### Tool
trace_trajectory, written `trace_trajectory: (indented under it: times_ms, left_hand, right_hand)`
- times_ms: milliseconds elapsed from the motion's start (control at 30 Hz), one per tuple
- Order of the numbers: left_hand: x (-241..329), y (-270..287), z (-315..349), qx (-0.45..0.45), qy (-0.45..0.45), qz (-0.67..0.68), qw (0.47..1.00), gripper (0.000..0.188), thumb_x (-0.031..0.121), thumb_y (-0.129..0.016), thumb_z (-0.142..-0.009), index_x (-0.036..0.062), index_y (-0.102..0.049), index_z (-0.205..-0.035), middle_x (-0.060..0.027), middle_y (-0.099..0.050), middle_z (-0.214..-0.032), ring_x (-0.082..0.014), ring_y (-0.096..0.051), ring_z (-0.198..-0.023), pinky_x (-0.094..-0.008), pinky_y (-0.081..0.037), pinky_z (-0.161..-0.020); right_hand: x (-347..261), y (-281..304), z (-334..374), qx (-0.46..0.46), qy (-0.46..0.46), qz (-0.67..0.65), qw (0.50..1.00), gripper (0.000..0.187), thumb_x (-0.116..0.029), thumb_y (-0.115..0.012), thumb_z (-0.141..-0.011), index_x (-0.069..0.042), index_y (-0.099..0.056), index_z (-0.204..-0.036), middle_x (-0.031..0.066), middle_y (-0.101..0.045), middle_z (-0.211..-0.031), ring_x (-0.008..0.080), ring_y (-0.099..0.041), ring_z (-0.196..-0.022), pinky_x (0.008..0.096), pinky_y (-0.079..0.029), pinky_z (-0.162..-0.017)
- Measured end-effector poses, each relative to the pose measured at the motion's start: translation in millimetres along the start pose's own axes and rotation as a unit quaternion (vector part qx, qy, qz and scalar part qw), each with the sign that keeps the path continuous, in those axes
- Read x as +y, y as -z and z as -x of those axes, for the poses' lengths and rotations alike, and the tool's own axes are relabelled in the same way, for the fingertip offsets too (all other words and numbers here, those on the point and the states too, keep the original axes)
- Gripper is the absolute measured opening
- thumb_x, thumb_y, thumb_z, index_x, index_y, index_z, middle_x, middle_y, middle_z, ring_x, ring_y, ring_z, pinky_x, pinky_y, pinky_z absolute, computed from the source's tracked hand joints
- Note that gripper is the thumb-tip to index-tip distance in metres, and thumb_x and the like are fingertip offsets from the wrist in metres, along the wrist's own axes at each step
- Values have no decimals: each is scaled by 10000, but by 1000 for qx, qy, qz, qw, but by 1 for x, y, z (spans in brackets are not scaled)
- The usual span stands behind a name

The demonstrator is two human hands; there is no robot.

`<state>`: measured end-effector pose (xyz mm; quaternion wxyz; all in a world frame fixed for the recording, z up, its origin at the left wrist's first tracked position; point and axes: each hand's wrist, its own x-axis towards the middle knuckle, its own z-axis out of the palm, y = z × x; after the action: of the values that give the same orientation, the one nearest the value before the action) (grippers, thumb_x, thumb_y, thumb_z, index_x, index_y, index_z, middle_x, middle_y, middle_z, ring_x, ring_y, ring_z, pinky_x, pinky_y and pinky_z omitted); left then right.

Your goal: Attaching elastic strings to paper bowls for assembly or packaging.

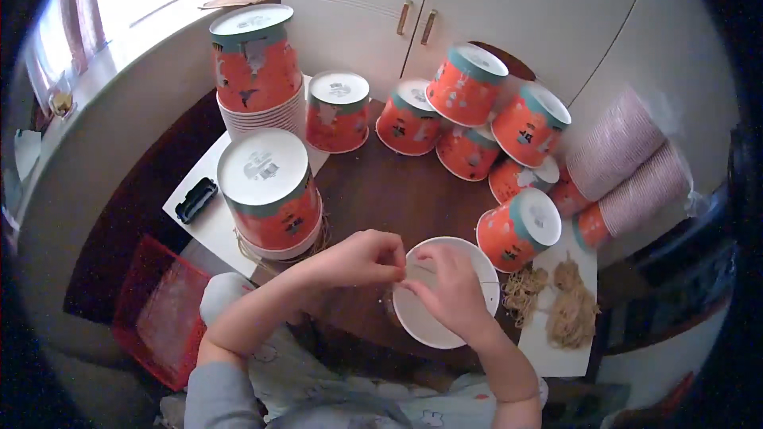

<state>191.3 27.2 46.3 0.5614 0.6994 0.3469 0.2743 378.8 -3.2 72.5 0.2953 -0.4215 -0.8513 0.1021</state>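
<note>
In front of me an open paper bucket (433, 332) with a white inside stands mouth up on the brown table. My left hand (367, 258) is closed in a pinch at its left rim. My right hand (455, 290) reaches over the mouth, thumb and fingers bent together close to the left fingertips. What either hand pinches is too small to make out. A thin line, perhaps string, crosses the bucket's mouth by the right hand. Right of the bucket lie loose tan string bundles (571, 314), with a smaller tangle (523, 294) beside them.
Upside-down orange buckets (520, 230) stand and stack along the right and back. A large upturned bucket (270, 214) sits at left, a tall stack (256, 71) behind it. Wrapped bucket sleeves (628, 151) lie far right. A black tray (196, 200) and red basket (163, 310) are left.
</note>
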Motion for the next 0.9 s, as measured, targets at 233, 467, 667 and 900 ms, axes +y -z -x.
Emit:
trace_trajectory:
  times_ms: [233,467,667,900]
  left_hand:
    - [1,0,1,35,26,8,999,161,144,-614,-749,8,-539,-794,-51,-588,-697,-99,-545,-631,-250,-442,-539]
    - [-14,5,3,63,56,56,995,173,171,-601,-745,20,-536,-797,-52,-587,-716,-103,-544,-614,-259,-441,-506]
    - [-31,6,14,55,2,-61,997,215,197,-632,-724,14,-587,-827,-64,-603,-709,-129,-573,-650,-270,-463,-597]
    - [-22,-15,19,58,22,-87,994,224,202,-645,-726,33,-625,-873,-101,-634,-736,-173,-619,-674,-291,-476,-626]
  right_hand:
    - [7,-16,-3,-64,-49,-70,994,325,-97,-683,-684,-41,-473,-926,110,-579,-835,271,-571,-798,375,-443,-719]
    - [0,-16,-3,-28,6,-21,999,252,-82,-670,-691,-60,-492,-867,82,-589,-775,242,-570,-741,358,-445,-666]
    - [4,-17,-2,-41,-59,-79,994,260,-116,-633,-722,-82,-476,-927,65,-592,-776,256,-567,-757,375,-418,-697]
    - [6,-17,-2,-59,-98,-115,987,265,-130,-643,-717,-84,-477,-919,60,-595,-782,254,-574,-739,377,-429,-685]
